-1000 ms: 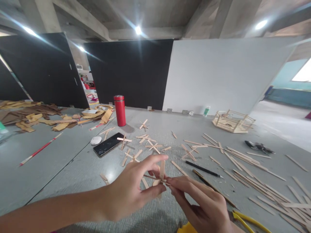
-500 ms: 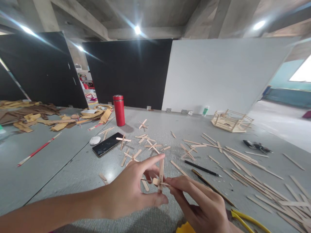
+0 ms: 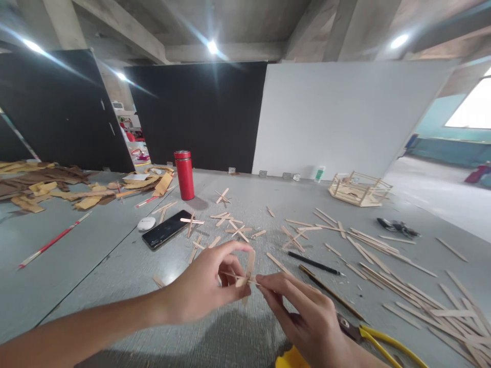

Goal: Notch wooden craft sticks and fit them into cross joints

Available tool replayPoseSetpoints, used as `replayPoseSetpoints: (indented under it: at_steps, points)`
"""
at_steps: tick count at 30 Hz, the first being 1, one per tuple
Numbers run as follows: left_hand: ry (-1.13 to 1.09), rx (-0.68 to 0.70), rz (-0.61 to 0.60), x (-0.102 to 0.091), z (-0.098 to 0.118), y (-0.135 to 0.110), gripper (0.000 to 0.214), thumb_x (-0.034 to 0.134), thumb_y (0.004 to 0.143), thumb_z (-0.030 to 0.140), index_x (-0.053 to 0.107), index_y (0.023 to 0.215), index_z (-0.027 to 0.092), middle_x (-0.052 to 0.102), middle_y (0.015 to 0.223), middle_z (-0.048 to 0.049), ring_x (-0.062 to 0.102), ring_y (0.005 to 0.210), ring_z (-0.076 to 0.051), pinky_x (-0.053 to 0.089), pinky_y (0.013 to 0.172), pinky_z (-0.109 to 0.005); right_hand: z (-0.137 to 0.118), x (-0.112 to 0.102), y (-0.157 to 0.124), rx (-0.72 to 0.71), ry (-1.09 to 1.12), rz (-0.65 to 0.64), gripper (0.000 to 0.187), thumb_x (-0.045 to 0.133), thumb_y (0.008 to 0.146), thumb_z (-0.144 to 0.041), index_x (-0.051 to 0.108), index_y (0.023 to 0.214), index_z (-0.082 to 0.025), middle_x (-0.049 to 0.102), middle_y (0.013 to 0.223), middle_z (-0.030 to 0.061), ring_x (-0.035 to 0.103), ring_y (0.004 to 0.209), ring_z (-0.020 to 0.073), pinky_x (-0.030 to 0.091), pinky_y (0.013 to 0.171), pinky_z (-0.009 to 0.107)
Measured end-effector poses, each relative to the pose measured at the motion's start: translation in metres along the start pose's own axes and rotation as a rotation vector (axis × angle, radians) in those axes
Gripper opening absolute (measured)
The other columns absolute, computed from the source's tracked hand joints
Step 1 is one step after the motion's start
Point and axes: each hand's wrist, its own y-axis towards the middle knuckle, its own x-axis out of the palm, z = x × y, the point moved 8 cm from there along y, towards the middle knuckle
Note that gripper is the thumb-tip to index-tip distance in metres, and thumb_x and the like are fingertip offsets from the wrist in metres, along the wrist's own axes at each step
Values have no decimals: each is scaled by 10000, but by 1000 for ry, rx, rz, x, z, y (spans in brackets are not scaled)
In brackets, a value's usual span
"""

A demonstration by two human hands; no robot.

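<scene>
Between my hands, above the grey table, is a small cross-shaped piece of wooden craft sticks [image 3: 250, 263]. My left hand [image 3: 215, 276] is curled round it from the left, the forefinger at the top of its upright stick and the thumb lower down. My right hand [image 3: 303, 306] pinches the end of a stick that sticks out to the right. Where the sticks meet is partly covered by my fingers. Past my hands lie several crossed craft-stick pieces [image 3: 238, 231], some of them standing up.
Beyond lie a black phone [image 3: 168, 231], a white case [image 3: 146, 223] and a red flask [image 3: 184, 176]. To the right are a black pen [image 3: 314, 262], a brown rod [image 3: 330, 291], yellow-handled pliers [image 3: 378, 340], loose sticks [image 3: 406, 291], keys [image 3: 397, 227] and a stick frame [image 3: 358, 190].
My left forefinger and thumb have closed in on the crossed sticks, which have turned and tilted slightly. My right hand keeps its pinch. The whole view has shifted a little.
</scene>
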Motion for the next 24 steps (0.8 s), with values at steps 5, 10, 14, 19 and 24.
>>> replayPoseSetpoints:
  at_steps: [5, 10, 14, 19, 24]
  points:
    - [281, -15, 51, -19, -35, 21, 24, 686, 952, 195, 677, 968, 180, 729, 854, -7, 693, 770, -163, 549, 721, -284, 50, 16, -6, 347, -335, -265, 332, 436, 1075, -298, 516, 1382, -200, 753, 932, 52, 686, 674, 157, 522, 636, 280]
    - [545, -85, 154, -47, -77, 34, 262, 657, 1015, 329, 661, 1213, 156, 686, 1201, -89, 694, 1019, -228, 594, 885, -430, 104, 1, -15, 541, -532, -500, 97, 623, 935, -186, 666, 849, -184, 733, 742, 76, 687, 603, 220, 352, 524, 291]
    - [652, -87, 229, -74, -76, 41, 320, 654, 1016, 337, 634, 1292, 177, 641, 1317, -110, 667, 1119, -258, 577, 945, -471, 124, -16, -19, 629, -603, -603, 91, 690, 888, -159, 629, 825, -183, 740, 802, 75, 713, 694, 228, 319, 547, 278]
    - [700, -148, 226, -113, -67, 39, 318, 649, 1020, 342, 633, 1283, 164, 659, 1272, -104, 684, 1068, -245, 590, 910, -453, 127, -33, -24, 700, -688, -712, 44, 661, 888, -144, 674, 854, -167, 745, 835, 117, 738, 752, 282, 277, 550, 300]
    - [731, -284, 116, -128, -81, 29, 342, 659, 1013, 345, 624, 1299, 163, 651, 1285, -107, 682, 1074, -252, 593, 903, -455, 132, -41, -34, 712, -716, -859, 161, 666, 809, -8, 712, 829, -161, 750, 815, 98, 739, 748, 250, 352, 562, 296]
